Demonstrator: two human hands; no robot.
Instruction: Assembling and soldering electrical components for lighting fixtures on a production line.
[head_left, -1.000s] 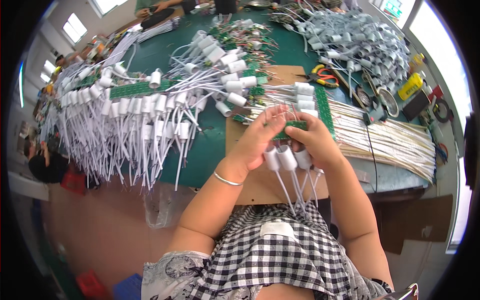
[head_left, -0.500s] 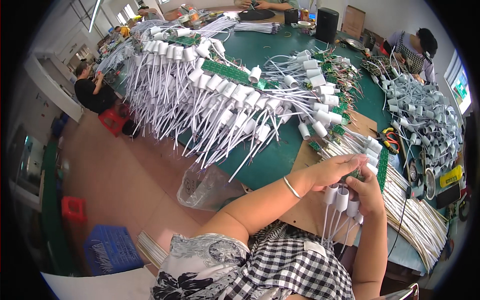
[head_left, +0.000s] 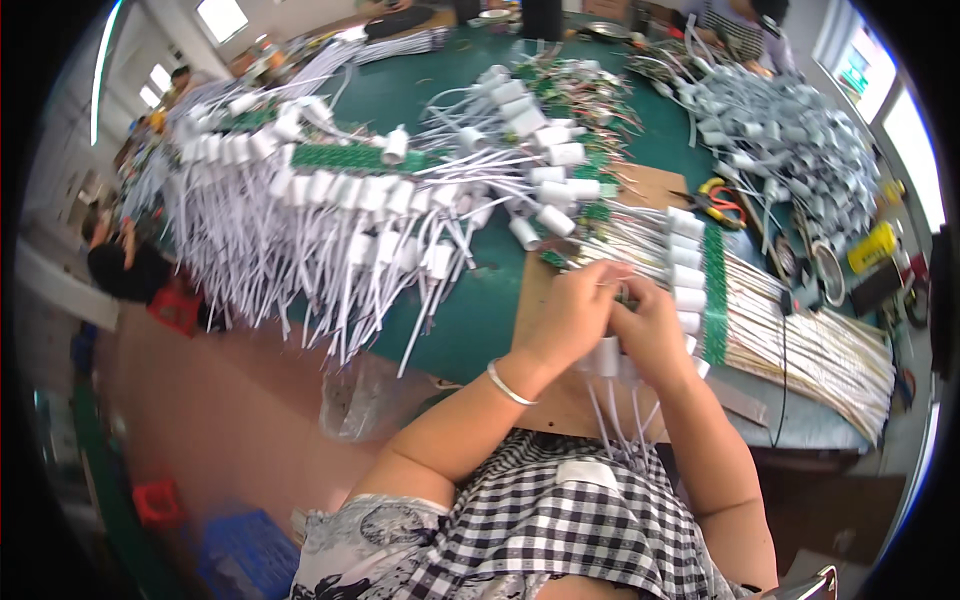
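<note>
Holds a small circuit board, mostly hidden, between both hands, over a brown sheet by the near edge of the green surface. Bends the fingers of the left hand in against it, tips drawn together, and closes the fingers of the right hand on its other side. Cannot tell which fingertips press on it. Dangles white cylinders below, partly covered by the right hand, with cords running down toward a checked apron. Wears a bracelet on the left wrist. Has just right of the right hand a row of matching cylinders and a long green strip, then pale rods fanning toward the right edge. Has pliers beyond these, and a heap of grey cylinders toward the far right corner, near a co-worker. Has to the left a large heap of white corded cylinders, spilling toward the near edge.
</note>
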